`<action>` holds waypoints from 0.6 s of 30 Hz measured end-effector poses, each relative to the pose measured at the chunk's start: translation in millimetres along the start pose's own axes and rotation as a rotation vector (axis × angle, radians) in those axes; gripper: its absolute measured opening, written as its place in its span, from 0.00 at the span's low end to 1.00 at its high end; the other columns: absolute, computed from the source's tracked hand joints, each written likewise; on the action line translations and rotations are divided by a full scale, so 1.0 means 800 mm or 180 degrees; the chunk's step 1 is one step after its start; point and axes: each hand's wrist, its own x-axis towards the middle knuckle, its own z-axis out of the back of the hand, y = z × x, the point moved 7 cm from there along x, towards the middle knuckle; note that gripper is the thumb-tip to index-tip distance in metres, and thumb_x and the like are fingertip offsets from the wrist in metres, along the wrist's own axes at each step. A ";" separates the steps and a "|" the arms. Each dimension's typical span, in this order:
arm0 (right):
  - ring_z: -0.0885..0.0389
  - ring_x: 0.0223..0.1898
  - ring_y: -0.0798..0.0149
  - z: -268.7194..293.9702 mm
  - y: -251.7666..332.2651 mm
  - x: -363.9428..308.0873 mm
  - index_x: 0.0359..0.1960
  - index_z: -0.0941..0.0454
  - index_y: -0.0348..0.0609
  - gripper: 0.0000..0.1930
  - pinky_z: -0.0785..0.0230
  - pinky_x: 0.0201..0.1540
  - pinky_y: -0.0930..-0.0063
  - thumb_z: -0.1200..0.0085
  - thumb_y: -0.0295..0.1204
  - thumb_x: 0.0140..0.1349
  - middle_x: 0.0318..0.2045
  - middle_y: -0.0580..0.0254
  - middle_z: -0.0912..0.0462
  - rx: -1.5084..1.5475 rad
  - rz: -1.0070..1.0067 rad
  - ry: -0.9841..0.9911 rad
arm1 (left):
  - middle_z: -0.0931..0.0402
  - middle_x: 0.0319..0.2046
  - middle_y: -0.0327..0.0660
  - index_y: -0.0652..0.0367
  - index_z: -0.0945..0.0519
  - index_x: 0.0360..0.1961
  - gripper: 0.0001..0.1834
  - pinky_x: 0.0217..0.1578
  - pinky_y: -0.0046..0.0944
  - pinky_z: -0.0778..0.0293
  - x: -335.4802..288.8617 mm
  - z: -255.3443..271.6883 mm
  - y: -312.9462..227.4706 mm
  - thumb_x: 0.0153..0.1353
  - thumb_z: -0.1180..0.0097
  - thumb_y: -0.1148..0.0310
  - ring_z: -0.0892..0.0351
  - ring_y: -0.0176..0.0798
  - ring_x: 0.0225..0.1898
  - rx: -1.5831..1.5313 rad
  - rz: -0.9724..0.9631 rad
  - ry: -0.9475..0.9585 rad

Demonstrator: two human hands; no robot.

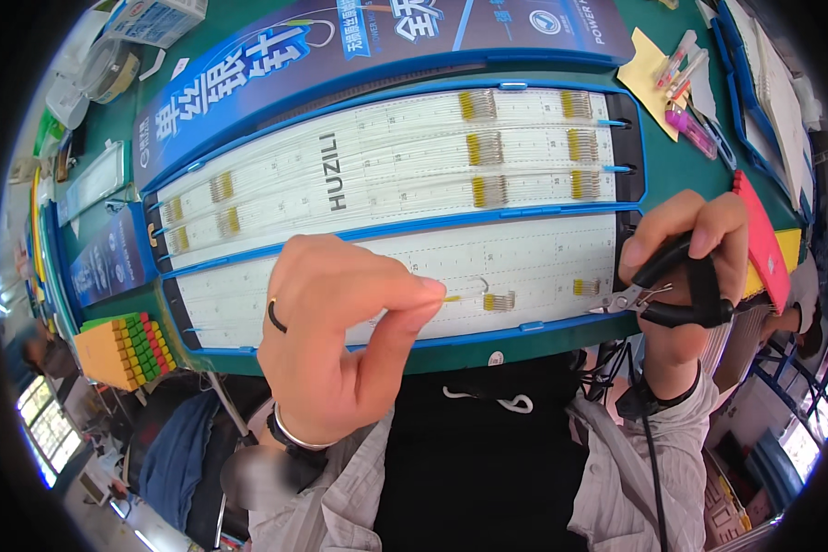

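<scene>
Between thumb and forefinger, my left hand [327,336] pinches a fish hook by its yellow-wrapped shank; the hook's bend [484,286] sticks out to the right. My right hand [722,230] grips black-handled nippers [681,314], whose silver jaws point left and look slightly parted. Below both hands lies the near white panel [414,248] of a blue-edged rig case. A row of hooks [500,301] sits on this panel, and another row [586,288] lies close to the nippers. My left hand covers part of the panel.
The case's far panel [276,175] carries several hook rows and lines. Behind it stands the printed blue lid [340,46]. Pens [690,133] lie at the right, near a red block [762,244]. A rack of coloured pieces [124,352] sits at the left table edge.
</scene>
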 end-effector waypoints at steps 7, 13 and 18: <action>0.24 0.35 0.68 -0.024 -0.012 0.010 0.44 0.43 0.46 0.33 0.29 0.39 0.80 0.28 0.22 0.45 0.42 0.42 0.23 0.0286 -0.0043 0.0679 | 0.20 0.30 0.38 0.58 0.20 0.34 0.06 0.37 0.39 0.34 -0.010 -0.033 0.015 0.56 0.37 0.78 0.25 0.42 0.32 0.0176 0.0300 0.0606; 0.20 0.40 0.63 -0.035 -0.008 0.019 0.37 0.39 0.44 0.30 0.24 0.43 0.73 0.26 0.17 0.41 0.41 0.39 0.20 -0.0255 0.0091 0.1062 | 0.20 0.32 0.41 0.62 0.21 0.33 0.03 0.39 0.37 0.31 -0.008 -0.037 0.012 0.58 0.40 0.80 0.24 0.43 0.33 0.0256 0.0272 0.0839; 0.18 0.40 0.61 -0.046 -0.003 0.019 0.31 0.34 0.43 0.26 0.24 0.42 0.73 0.23 0.20 0.40 0.41 0.37 0.18 -0.0655 0.0214 0.1335 | 0.20 0.31 0.41 0.62 0.22 0.33 0.04 0.39 0.38 0.32 -0.013 -0.036 0.014 0.57 0.40 0.80 0.25 0.43 0.33 0.0182 0.0364 0.0811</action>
